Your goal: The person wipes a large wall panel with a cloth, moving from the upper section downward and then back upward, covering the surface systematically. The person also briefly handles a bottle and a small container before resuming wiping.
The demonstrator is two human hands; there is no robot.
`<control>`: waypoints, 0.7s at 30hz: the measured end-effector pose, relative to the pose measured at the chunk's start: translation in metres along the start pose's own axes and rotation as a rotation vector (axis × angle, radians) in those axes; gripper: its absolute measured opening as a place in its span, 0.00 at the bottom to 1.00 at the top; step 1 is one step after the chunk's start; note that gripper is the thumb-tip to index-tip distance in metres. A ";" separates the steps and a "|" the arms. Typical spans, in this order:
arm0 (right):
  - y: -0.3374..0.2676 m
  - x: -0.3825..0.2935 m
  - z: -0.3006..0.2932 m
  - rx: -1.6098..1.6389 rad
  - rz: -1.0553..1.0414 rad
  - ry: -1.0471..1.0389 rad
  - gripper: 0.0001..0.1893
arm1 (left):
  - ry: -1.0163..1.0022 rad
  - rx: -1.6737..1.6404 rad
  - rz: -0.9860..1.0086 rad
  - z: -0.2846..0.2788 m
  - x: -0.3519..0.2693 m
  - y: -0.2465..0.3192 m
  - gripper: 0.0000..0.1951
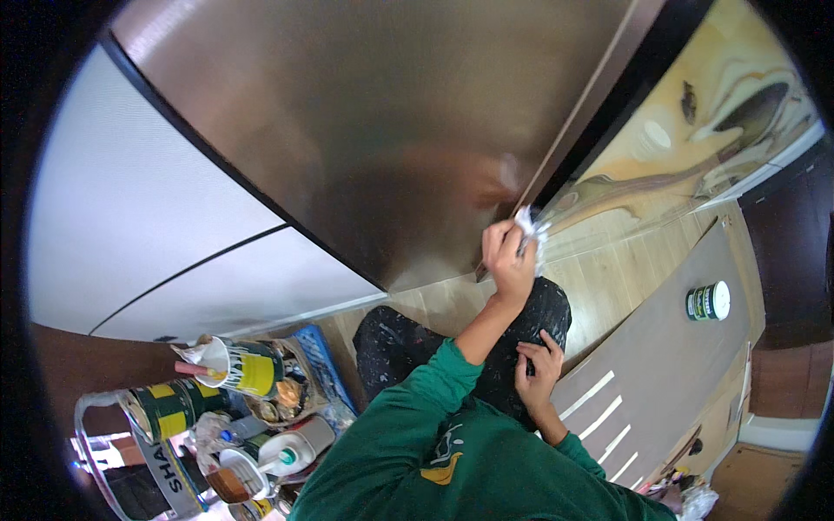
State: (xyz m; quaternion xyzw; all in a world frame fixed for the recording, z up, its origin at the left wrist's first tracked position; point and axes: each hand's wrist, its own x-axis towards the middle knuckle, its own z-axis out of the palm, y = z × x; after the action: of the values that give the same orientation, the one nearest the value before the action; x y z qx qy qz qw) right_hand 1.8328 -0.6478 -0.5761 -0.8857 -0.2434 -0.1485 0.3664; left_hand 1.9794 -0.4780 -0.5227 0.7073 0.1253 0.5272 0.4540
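Note:
My left hand [510,260] is closed on a crumpled white cloth or paper [533,236], held against the lower edge of a brownish metallic panel [417,130], beside a dark vertical strip. My right hand [539,371] rests on my right knee with nothing in it, its fingers apart. My dark trousers are speckled with paint. A dim reflection shows in the panel just above my left hand.
Paint tins [159,410], a paint bucket [255,371] and a white jug [296,449] crowd the lower left. White cabinet fronts [150,195] stand left. At right, a closed tub [708,301] sits on a grey board [664,352], near a glossy marbled panel [690,143].

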 end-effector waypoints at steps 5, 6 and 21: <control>-0.008 0.008 0.006 -0.009 0.005 0.047 0.08 | 0.133 -0.145 0.323 0.011 0.132 0.119 0.13; -0.009 0.011 0.007 -0.022 0.001 0.036 0.07 | 0.149 -0.164 0.377 0.015 0.158 0.140 0.12; -0.015 0.043 0.022 0.184 0.105 0.076 0.11 | -0.602 0.012 -0.195 -0.144 -0.046 -0.073 0.11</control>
State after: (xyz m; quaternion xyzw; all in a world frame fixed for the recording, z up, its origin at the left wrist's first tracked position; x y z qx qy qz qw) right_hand 1.8630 -0.6090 -0.5637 -0.8535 -0.1952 -0.1397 0.4625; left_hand 1.8585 -0.3946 -0.6035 0.8189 0.0557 0.2472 0.5149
